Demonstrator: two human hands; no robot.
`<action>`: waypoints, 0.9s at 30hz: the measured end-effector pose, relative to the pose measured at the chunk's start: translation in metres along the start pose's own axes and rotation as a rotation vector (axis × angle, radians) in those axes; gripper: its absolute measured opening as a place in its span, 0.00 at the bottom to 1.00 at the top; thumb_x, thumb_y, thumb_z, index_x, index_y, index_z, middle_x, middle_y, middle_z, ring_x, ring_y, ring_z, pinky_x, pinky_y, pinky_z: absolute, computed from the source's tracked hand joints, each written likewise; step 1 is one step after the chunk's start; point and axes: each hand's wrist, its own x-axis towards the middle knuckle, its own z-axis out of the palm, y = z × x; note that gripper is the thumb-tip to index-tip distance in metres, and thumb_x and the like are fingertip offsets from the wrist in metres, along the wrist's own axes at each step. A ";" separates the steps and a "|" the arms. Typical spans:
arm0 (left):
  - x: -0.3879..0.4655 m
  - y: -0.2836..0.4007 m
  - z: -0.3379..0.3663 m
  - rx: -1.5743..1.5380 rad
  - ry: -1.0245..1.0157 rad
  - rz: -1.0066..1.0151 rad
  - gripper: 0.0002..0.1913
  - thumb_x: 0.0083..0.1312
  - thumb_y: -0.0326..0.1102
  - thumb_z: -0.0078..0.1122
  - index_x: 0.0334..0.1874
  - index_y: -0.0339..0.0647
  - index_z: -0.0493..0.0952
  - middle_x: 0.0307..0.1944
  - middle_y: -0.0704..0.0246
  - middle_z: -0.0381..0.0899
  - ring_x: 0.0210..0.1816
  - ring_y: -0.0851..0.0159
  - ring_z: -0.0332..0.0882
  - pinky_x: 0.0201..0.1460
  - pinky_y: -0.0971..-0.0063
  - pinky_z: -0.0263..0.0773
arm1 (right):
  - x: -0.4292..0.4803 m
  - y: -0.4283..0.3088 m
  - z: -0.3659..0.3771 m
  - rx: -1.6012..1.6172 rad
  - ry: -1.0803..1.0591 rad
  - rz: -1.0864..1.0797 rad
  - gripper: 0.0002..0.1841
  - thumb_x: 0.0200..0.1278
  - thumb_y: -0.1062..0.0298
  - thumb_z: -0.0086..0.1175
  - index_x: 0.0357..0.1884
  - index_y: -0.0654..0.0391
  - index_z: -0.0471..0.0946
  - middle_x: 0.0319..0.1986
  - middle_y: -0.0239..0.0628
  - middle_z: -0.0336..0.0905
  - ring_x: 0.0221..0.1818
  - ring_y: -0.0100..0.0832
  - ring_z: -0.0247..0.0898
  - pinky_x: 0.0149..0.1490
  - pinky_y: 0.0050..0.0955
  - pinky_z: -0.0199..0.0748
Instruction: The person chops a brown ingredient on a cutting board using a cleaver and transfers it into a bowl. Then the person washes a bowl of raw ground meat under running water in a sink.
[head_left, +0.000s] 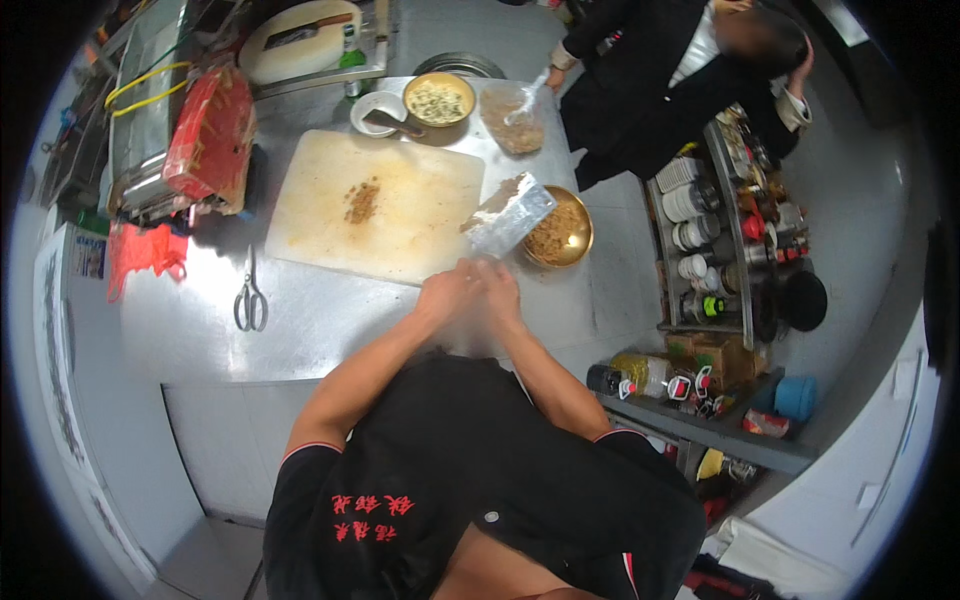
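My left hand (450, 291) and my right hand (502, 291) meet at the board's near right edge, slightly blurred. My right hand grips a Chinese cleaver (519, 219) by its hidden handle. The left fingers press against the right ones; whether they hold the handle too is unclear. Its broad blade, smeared with pale and brown residue, slants away over the board's right edge towards a brass-coloured metal bowl (579, 244). Brown minced food (551, 234) fills much of that bowl. A small heap of brown chopped bits (362, 201) lies on the white cutting board (427, 191).
Scissors (251, 296) lie left on the steel table (202, 337). Behind the board stand a white bowl (367, 124) with a dark-bladed utensil across it, a yellow bowl (439, 101) and a clear container (517, 135). A co-worker (637, 82) holds a white spoon (531, 99) there. Shelves (697, 247) flank the right.
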 end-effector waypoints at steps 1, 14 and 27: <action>0.008 0.018 0.000 -0.049 -0.037 0.069 0.29 0.82 0.51 0.61 0.74 0.37 0.71 0.46 0.42 0.92 0.51 0.32 0.90 0.57 0.39 0.83 | 0.002 -0.008 -0.014 0.030 0.000 -0.108 0.18 0.85 0.59 0.64 0.65 0.60 0.84 0.53 0.34 0.89 0.54 0.28 0.84 0.59 0.31 0.81; -0.009 -0.159 -0.049 -0.135 0.758 -0.118 0.17 0.75 0.31 0.63 0.62 0.31 0.85 0.63 0.50 0.86 0.65 0.44 0.83 0.72 0.52 0.75 | 0.014 -0.086 -0.126 -0.742 0.360 -0.226 0.20 0.85 0.62 0.56 0.68 0.64 0.74 0.52 0.58 0.89 0.51 0.56 0.89 0.58 0.52 0.83; -0.173 -0.349 -0.140 0.418 0.709 -0.983 0.39 0.64 0.60 0.80 0.65 0.32 0.82 0.61 0.47 0.86 0.64 0.41 0.85 0.72 0.47 0.78 | 0.006 -0.090 -0.137 -0.680 0.293 -0.151 0.17 0.89 0.60 0.53 0.66 0.62 0.76 0.38 0.40 0.82 0.32 0.36 0.81 0.37 0.40 0.81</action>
